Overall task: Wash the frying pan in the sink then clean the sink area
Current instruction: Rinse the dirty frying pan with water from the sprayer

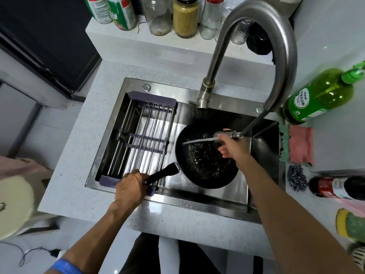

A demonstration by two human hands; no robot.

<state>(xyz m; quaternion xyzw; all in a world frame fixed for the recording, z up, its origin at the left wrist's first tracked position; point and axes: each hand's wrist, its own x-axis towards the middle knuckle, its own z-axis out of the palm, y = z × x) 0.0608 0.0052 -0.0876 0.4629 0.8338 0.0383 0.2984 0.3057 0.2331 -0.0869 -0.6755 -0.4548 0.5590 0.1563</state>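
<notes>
A black frying pan [205,161] sits in the steel sink [243,186], right of centre, with water pooled and splashing inside it. My left hand [131,185] grips the pan's black handle [162,175] at the sink's front edge. My right hand [231,145] holds the pull-out spray head [223,134] of the tall curved faucet [280,56] over the pan. A jet of water shoots leftward from the head into the pan.
A purple-ended wire drying rack [142,139] spans the sink's left half. On the right counter lie a green detergent bottle [320,95], pink and green cloths [298,145], a steel scourer [297,179], a dark bottle [335,187] and a yellow-green sponge [349,224]. Jars and bottles [185,16] line the back ledge.
</notes>
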